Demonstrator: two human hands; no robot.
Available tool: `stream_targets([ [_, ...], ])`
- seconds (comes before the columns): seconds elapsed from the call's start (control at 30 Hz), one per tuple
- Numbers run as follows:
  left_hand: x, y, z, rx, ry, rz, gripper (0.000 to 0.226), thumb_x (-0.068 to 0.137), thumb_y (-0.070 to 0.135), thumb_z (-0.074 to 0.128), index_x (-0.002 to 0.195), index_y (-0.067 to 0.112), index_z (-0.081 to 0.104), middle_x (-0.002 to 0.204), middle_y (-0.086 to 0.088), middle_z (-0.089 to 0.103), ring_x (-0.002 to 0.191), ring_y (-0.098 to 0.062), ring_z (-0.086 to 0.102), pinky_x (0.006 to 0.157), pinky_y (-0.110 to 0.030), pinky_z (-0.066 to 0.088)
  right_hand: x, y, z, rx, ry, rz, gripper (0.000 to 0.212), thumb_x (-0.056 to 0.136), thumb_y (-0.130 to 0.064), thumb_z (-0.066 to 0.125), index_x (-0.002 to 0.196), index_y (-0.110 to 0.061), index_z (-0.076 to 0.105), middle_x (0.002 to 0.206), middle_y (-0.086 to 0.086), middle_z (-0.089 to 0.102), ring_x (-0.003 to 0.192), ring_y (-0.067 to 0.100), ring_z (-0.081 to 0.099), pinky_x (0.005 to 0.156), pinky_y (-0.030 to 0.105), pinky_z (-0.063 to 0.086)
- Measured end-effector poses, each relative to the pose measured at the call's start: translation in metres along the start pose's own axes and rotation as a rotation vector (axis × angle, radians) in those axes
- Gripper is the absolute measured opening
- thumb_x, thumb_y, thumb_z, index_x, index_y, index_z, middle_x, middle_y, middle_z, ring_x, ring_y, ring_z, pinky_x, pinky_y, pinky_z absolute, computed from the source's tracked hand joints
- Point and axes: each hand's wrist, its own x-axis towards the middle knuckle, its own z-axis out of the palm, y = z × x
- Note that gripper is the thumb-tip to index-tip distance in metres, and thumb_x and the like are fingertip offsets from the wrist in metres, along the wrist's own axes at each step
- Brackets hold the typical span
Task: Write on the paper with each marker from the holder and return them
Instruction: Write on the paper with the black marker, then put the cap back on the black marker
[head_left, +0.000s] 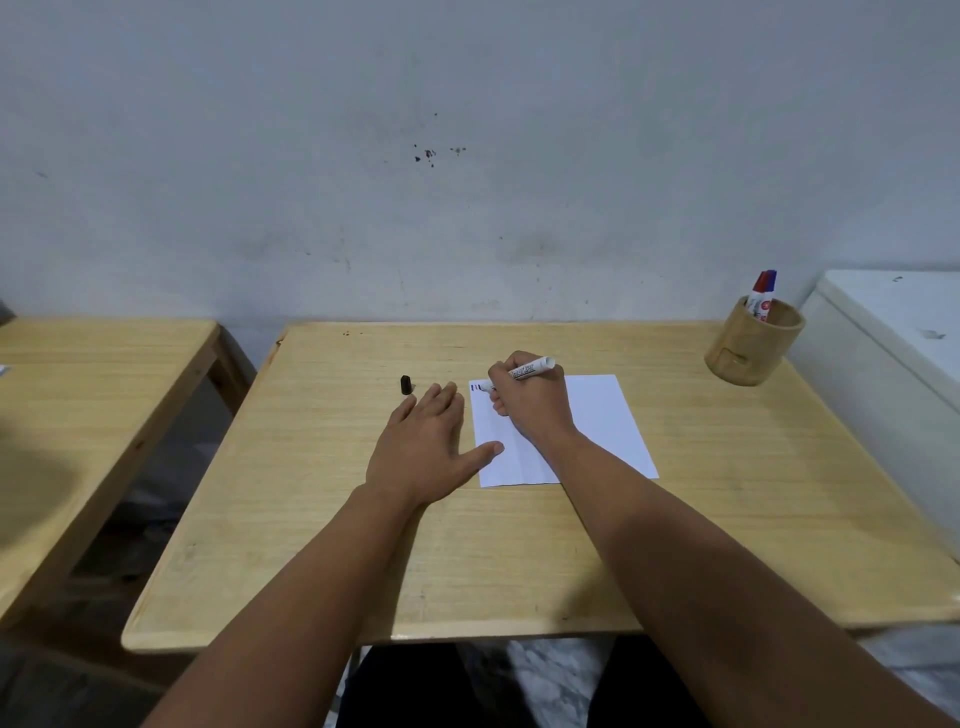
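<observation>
From the head camera, a light wooden table stands against a scuffed pale wall, and a white sheet of paper lies flat on it, right of centre. The right hand is closed around a white-barrelled marker, which lies tilted low with its tip down at the paper's far left corner and its butt end pointing up to the right. Beside the tip, short red and blue marks show at that same corner. The left hand lies flat on the table, fingers spread and holding nothing, its thumb resting on the paper's left edge. A black marker cap lies loose on the table just beyond the left fingertips, apart from the paper. At the table's far right corner stands a round wooden holder, well apart from the paper, with a red-capped marker and a blue-capped marker standing in it, caps up. A white box-like object sits just right of the holder, and a second wooden table stands to the left across a gap.
</observation>
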Motion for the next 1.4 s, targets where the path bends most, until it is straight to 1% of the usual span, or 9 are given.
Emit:
stream_targets([
  [0.27, 0.0, 0.0, -0.002, -0.003, -0.013, 0.002, 0.096, 0.088, 0.081, 0.04, 0.158, 0.017, 0.037, 0.17, 0.002, 0.024, 0.159, -0.012, 0.013, 0.128, -0.037, 0.011, 0.008, -0.035, -0.025, 0.291, 0.146, 0.02, 0.025, 0.096, -0.033, 0.08, 0.085, -0.015, 0.065, 0.061, 0.003, 0.061, 0.044, 0.011, 0.05, 0.045, 0.022, 0.037],
  [0.37, -0.001, 0.0, -0.002, -0.004, 0.026, 0.034, 0.085, 0.087, 0.079, 0.047, 0.143, 0.016, 0.055, 0.161, 0.001, 0.043, 0.152, -0.019, 0.032, 0.123, -0.04, 0.027, 0.01, -0.057, -0.045, 0.435, 0.124, 0.076, 0.034, 0.099, -0.048, 0.07, 0.097, -0.015, 0.078, 0.074, 0.002, 0.073, 0.049, 0.011, 0.055, 0.045, 0.023, 0.04],
  [0.43, -0.002, 0.002, -0.004, -0.043, 0.161, 0.059, 0.069, 0.084, 0.074, 0.06, 0.12, 0.016, 0.067, 0.135, 0.0, 0.063, 0.128, -0.024, 0.053, 0.103, -0.042, 0.048, 0.012, -0.068, -0.059, 0.546, 0.099, 0.131, 0.041, 0.106, -0.048, 0.056, 0.102, -0.015, 0.08, 0.078, 0.003, 0.076, 0.048, 0.011, 0.054, 0.045, 0.021, 0.038],
  [0.5, 0.0, 0.002, -0.006, -0.056, 0.361, 0.014, 0.056, 0.082, 0.064, 0.071, 0.117, 0.02, 0.071, 0.125, 0.001, 0.066, 0.117, -0.026, 0.058, 0.089, -0.041, 0.05, 0.013, -0.072, -0.07, 0.531, 0.133, 0.117, 0.024, 0.105, -0.033, 0.06, 0.097, -0.017, 0.077, 0.078, 0.006, 0.073, 0.047, 0.013, 0.052, 0.044, 0.02, 0.036],
  [0.6, 0.012, -0.002, -0.017, -0.053, 0.492, -0.179, 0.042, 0.086, 0.047, 0.071, 0.123, 0.027, 0.068, 0.127, 0.003, 0.059, 0.118, -0.028, 0.053, 0.091, -0.044, 0.046, 0.01, -0.073, -0.084, 0.456, 0.148, 0.06, 0.006, 0.099, -0.019, 0.071, 0.094, -0.02, 0.069, 0.082, 0.006, 0.075, 0.049, 0.012, 0.056, 0.047, 0.021, 0.039],
  [0.83, 0.035, -0.027, -0.028, -0.167, 0.216, -0.411, 0.027, 0.099, 0.022, 0.056, 0.114, 0.011, 0.076, 0.116, -0.011, 0.068, 0.108, -0.033, 0.063, 0.077, -0.032, 0.042, -0.006, -0.061, -0.1, 0.189, -0.007, 0.06, 0.018, 0.089, -0.003, 0.082, 0.1, -0.009, 0.07, 0.078, 0.003, 0.075, 0.045, 0.005, 0.06, 0.043, 0.018, 0.038],
  [0.93, 0.042, -0.017, -0.038, -0.424, 0.219, -0.468, 0.02, 0.096, 0.015, 0.062, 0.104, 0.009, 0.08, 0.105, -0.008, 0.077, 0.101, -0.029, 0.069, 0.08, -0.029, 0.046, -0.012, -0.048, -0.104, 0.069, -0.081, -0.01, 0.024, 0.091, -0.004, 0.082, 0.112, -0.011, 0.075, 0.087, 0.006, 0.076, 0.05, 0.004, 0.061, 0.043, 0.016, 0.041],
  [1.1, 0.065, 0.022, -0.07, -1.235, 0.192, -0.548, 0.013, 0.096, 0.013, 0.068, 0.095, 0.002, 0.076, 0.087, -0.008, 0.072, 0.083, -0.022, 0.067, 0.08, -0.034, 0.06, -0.014, -0.04, -0.097, -0.047, -0.106, -0.103, 0.02, 0.092, -0.001, 0.079, 0.109, -0.01, 0.082, 0.08, -0.005, 0.071, 0.057, -0.004, 0.06, 0.05, 0.009, 0.041],
  [1.4, 0.076, 0.06, -0.087, -1.405, 0.167, -0.482, 0.01, 0.096, 0.01, 0.068, 0.092, 0.003, 0.074, 0.089, -0.009, 0.072, 0.077, -0.019, 0.066, 0.074, -0.029, 0.057, -0.014, -0.05, -0.094, -0.042, -0.081, -0.168, 0.02, 0.093, -0.001, 0.077, 0.111, -0.004, 0.082, 0.083, -0.006, 0.074, 0.054, -0.011, 0.061, 0.054, 0.004, 0.041],
])
